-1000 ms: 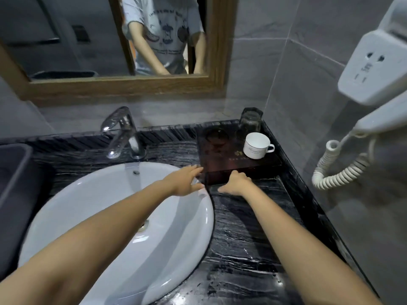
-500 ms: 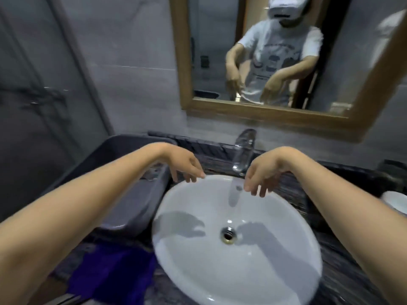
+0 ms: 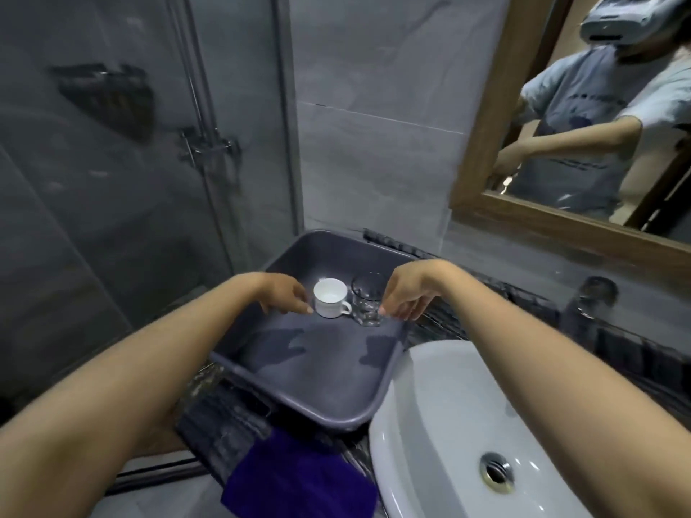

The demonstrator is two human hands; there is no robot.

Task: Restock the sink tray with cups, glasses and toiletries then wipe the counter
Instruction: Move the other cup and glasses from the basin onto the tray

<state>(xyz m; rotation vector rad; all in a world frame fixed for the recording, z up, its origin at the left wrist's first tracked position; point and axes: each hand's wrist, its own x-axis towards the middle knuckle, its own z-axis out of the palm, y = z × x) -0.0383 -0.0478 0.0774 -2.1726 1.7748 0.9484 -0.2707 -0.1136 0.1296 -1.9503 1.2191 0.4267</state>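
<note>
A grey plastic bin sits on the dark marble counter left of the white sink. Inside it a white cup with a handle stands upright beside a clear glass. My left hand hovers over the bin just left of the cup, fingers apart and curled downward, fingertips almost touching the cup. On the other side my right hand reaches down at the right of the glass, fingers spread, fingertips at its base. Neither hand has closed on anything.
A purple cloth hangs over the counter's front edge below the bin. The shower's glass wall stands at the left. A wood-framed mirror fills the upper right, and a chrome tap is blurred behind the sink.
My view has swung left from the dark tray and sink to the grey bin. Both hands moved left, from above the basin to the cup and glass in the bin.
</note>
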